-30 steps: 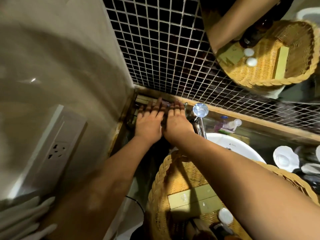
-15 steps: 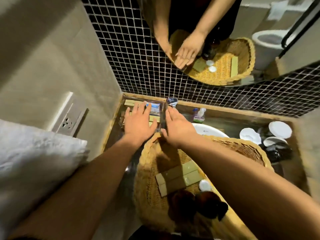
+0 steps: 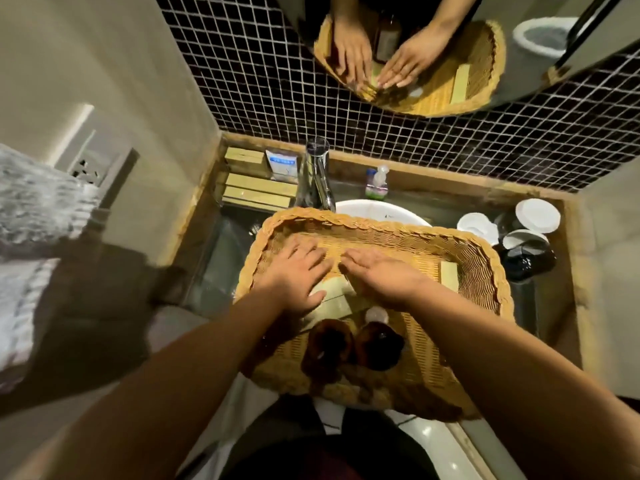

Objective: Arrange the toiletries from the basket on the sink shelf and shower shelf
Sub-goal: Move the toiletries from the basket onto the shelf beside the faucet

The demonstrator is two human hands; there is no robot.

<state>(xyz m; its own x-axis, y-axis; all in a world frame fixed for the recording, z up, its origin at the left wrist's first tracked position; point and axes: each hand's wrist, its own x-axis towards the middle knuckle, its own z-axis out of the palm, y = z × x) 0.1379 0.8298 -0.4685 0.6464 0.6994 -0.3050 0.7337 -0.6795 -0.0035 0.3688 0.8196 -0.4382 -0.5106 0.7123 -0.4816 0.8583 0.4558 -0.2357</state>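
Observation:
A wicker basket [image 3: 374, 221] rests on the white sink basin [image 3: 381, 209]. Both my hands are inside it. My left hand [image 3: 298, 275] and my right hand [image 3: 381, 277] lie flat, fingers stretched, on pale green boxes [image 3: 334, 301] on the basket floor, not closed around them. Another pale box [image 3: 449, 275] leans at the basket's right wall. Two brown bottles [image 3: 330, 344] and a white cap [image 3: 375, 313] sit nearer to me. On the shelf [image 3: 207, 202] left of the tap lie several pale green boxes [image 3: 258, 190] and a blue-and-white packet [image 3: 282, 164].
A chrome tap [image 3: 315, 174] stands between shelf and basin, with a small clear bottle [image 3: 377, 181] behind the basin. White cups and lids [image 3: 536, 214] and a black kettle [image 3: 526, 254] crowd the right. A towel [image 3: 34, 202] hangs left. The mirror [image 3: 536, 57] reflects the basket.
Both hands have drawn back from the boxes on the shelf and come down into the basket, onto the pale boxes there. The view has tipped down and back.

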